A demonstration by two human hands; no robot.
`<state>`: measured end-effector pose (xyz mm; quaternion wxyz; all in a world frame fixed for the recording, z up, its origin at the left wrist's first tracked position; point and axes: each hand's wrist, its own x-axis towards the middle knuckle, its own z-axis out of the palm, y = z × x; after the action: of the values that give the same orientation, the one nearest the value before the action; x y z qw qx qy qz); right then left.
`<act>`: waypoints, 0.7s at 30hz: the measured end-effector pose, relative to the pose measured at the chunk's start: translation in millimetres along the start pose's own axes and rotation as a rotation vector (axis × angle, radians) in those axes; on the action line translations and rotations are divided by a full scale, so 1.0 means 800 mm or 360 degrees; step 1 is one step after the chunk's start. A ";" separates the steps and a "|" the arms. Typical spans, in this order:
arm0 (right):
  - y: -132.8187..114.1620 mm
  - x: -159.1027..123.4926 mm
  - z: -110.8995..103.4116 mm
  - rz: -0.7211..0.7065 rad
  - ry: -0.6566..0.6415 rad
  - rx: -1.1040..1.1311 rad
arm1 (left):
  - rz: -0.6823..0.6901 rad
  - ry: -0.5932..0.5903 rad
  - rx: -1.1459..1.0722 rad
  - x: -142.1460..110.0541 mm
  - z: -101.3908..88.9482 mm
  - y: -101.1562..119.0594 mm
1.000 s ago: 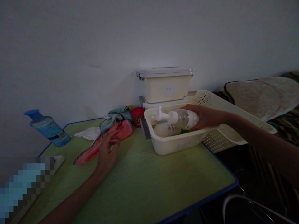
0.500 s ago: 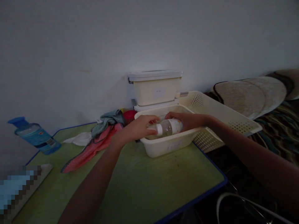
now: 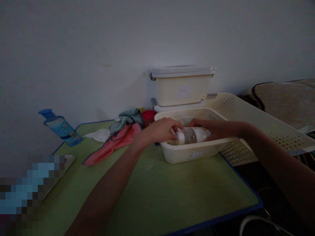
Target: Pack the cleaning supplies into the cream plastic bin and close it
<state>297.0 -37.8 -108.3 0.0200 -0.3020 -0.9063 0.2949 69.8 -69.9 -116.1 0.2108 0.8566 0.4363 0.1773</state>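
Observation:
A clear bottle [image 3: 190,136] with a white cap and a pale printed band lies on its side over the cream plastic tub [image 3: 192,153]. At its cap end, my left hand [image 3: 164,129] has its fingers curled round the white cap. My right hand [image 3: 214,128] is wrapped about the bottle's other end, which the palm partly hides. Both hands are just at the tub's opening. What lies deeper in the tub is mostly hidden by the hands and bottle.
Behind the tub, a lidded cream box [image 3: 182,90] is stacked on another. A perforated basket [image 3: 256,118] stands at the right. On the green table [image 3: 152,193] are red and grey-green cloths [image 3: 120,136], a red container [image 3: 148,117] and a blue bottle [image 3: 62,127].
The whole view has swung left, so things appear further right. Both hands remain on the bottle, which now lies more level, its cap end rotated slightly.

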 end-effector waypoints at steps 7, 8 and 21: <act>0.002 0.002 -0.003 0.0042 -0.0098 -0.0043 | -0.0007 -0.0076 0.0101 -0.003 -0.004 0.005; 0.002 0.002 -0.003 0.0051 -0.0101 -0.0030 | -0.0006 -0.0087 0.0139 -0.003 -0.005 0.005; 0.012 0.004 -0.001 0.0027 0.0025 -0.0094 | 0.0024 -0.0237 0.0351 -0.005 -0.010 0.010</act>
<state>299.6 -28.8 -113.3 0.0157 -0.3124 -0.9119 0.2658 69.5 -75.7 -105.7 0.1458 0.8886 0.4298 0.0659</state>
